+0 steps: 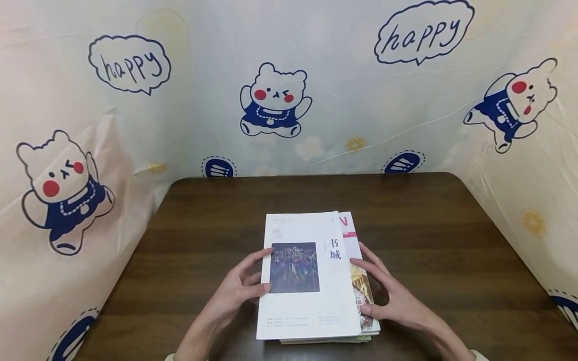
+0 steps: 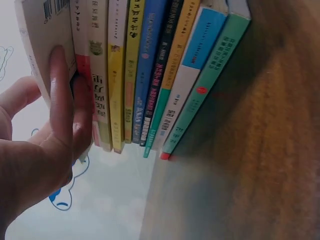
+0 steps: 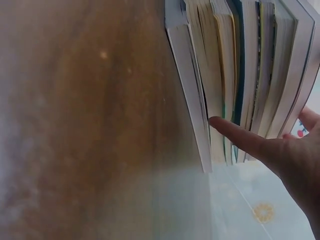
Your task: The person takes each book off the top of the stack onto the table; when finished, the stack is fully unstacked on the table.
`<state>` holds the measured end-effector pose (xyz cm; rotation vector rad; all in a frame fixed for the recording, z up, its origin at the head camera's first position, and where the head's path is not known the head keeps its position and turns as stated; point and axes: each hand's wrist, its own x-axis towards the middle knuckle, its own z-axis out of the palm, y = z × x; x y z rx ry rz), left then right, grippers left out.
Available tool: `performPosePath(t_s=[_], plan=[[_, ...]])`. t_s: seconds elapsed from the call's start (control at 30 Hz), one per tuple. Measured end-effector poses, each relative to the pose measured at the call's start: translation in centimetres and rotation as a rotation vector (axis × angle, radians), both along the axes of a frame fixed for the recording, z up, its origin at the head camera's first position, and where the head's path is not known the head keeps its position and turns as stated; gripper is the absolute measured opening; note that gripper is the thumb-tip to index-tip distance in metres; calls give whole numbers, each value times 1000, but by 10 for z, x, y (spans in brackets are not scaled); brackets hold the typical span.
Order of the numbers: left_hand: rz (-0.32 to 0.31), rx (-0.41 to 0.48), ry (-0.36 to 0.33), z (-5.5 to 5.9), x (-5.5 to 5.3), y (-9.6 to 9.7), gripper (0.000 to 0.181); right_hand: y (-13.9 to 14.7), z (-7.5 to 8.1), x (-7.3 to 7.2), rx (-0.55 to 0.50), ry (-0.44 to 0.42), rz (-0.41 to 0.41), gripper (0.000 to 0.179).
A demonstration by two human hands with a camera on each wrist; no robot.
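A thin white paperback book (image 1: 293, 316) with a dark square picture tops a stack of books. It sits a little left of the pink-and-white one (image 1: 346, 220) under it. My left hand (image 1: 232, 291) grips its left edge; in the left wrist view, fingers lie on both sides of it, one against its barcoded underside (image 2: 42, 30). Colourful spines (image 2: 150, 65) of the lower books show beneath. On the stack's right side rests my right hand (image 1: 397, 296), fingers spread. Its extended thumb (image 3: 245, 137) touches the page edges (image 3: 210, 65) of a lower book.
The stack stands near the front of a dark brown wooden table (image 1: 217, 215). Behind and beside the table hangs a pale cloth (image 1: 343, 90) printed with bears and "happy" bubbles. The table's back corners are rounded.
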<state>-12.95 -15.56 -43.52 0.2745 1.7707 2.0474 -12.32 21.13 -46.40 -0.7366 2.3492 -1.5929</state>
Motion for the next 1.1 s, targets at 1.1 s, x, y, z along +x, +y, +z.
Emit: performPosePath(t_s=[1.1], plan=[[68, -61, 105, 34, -26, -58, 70, 0, -2, 2, -103, -96, 41, 74]])
